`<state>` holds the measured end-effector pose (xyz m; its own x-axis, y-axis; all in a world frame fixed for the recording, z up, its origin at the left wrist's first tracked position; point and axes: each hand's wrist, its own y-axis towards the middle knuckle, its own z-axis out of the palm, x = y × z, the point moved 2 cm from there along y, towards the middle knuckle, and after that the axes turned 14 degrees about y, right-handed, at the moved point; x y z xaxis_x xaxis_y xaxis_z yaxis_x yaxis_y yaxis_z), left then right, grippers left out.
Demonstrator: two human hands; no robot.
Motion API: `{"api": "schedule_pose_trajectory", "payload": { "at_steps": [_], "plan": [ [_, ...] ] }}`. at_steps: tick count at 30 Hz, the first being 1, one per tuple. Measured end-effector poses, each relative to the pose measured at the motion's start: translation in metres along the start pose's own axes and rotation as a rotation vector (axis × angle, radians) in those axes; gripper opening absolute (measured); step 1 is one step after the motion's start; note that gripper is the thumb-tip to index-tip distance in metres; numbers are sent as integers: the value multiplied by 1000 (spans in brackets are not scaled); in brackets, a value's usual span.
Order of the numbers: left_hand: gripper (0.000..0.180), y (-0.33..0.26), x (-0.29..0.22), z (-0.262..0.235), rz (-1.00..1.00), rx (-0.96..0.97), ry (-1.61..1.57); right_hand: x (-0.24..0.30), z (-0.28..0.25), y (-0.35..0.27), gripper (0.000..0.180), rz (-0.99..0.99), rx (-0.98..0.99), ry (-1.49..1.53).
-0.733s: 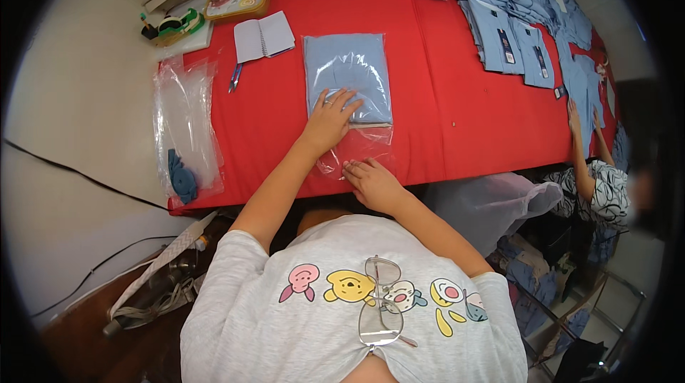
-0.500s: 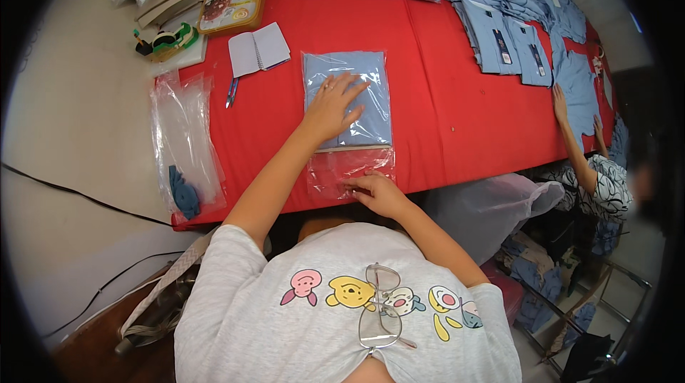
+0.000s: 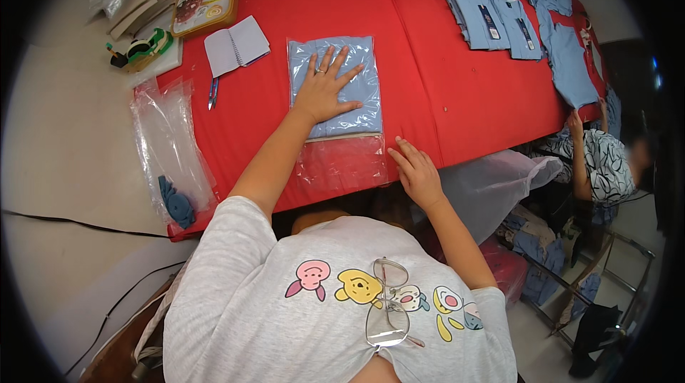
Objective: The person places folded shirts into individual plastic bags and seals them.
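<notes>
A folded light blue garment (image 3: 366, 108) lies inside a clear plastic bag (image 3: 342, 163) on the red-covered table, right in front of me. The bag's unfilled end points toward me and reaches near the table's edge. My left hand (image 3: 326, 90) rests flat on the bagged garment, its fingers spread and a ring on one of them. My right hand (image 3: 418, 172) is just right of the bag's unfilled end, over the table's front edge. Its fingers are stretched out and hold nothing.
Clear bags (image 3: 168, 140) with a dark blue item (image 3: 175, 201) lie at left. Behind them are a notebook (image 3: 237, 46), pens (image 3: 213, 93), a plastic tub (image 3: 205, 6) and a tape dispenser (image 3: 146, 50). Folded blue garments (image 3: 474, 12) fill the back right, where another person (image 3: 596, 158) handles one.
My right hand has left the bag's unfilled end and moved right. My left hand's fingers have spread wider on the garment. The other person's hands have pulled a garment toward the table edge.
</notes>
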<state>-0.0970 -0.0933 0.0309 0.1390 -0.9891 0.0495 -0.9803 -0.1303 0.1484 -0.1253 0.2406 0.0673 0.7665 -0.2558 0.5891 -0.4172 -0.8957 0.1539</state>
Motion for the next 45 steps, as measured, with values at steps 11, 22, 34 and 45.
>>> {"api": "schedule_pose_trajectory", "payload": {
  "at_steps": [11, 22, 34, 45],
  "plan": [
    [105, -150, -52, -16, 189, 162, -176, -15, 35, 6, 23, -328, 263, -159],
    [86, -216, -77, -52, 77, 130, -404, -11, 19, 45, 9, 287, -23, 678],
    [65, -203, -50, -47, -299, -153, -614, -18, 67, 90, 21, 622, -323, 882],
    [43, -175, -38, -26, -703, -7, -506, -7, 79, 88, 16, 509, -301, 120]
  ]
}}
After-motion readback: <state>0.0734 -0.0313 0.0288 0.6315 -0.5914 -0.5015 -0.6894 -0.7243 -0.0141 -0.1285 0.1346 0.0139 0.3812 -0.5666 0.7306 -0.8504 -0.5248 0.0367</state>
